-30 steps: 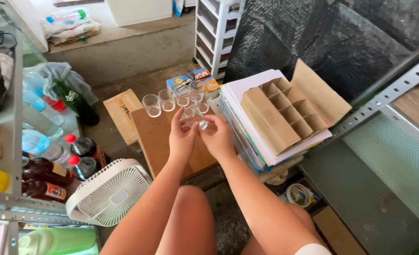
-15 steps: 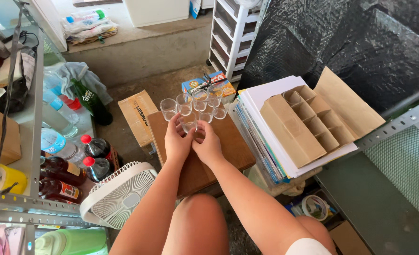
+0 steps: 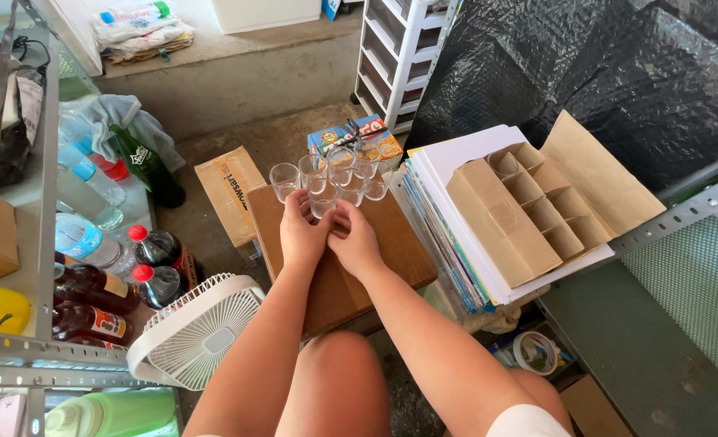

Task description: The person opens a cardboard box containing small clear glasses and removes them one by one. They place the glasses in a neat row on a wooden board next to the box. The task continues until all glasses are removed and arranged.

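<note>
Several small clear glasses stand in a cluster at the far end of a brown wooden board. My left hand and my right hand meet side by side on one clear glass at the near edge of the cluster, fingers wrapped around it from both sides. The glass stands upright on or just above the board. To the right, a brown cardboard box with divider cells lies open on a stack of papers.
A white fan lies at lower left beside soda bottles and a metal shelf. A cardboard box and a colourful carton sit behind the board. A white drawer unit stands at the back.
Both hands carried the glass from mid-air down to the near edge of the cluster. The view shifted slightly; the glass went from tilted in my fingers to upright.
</note>
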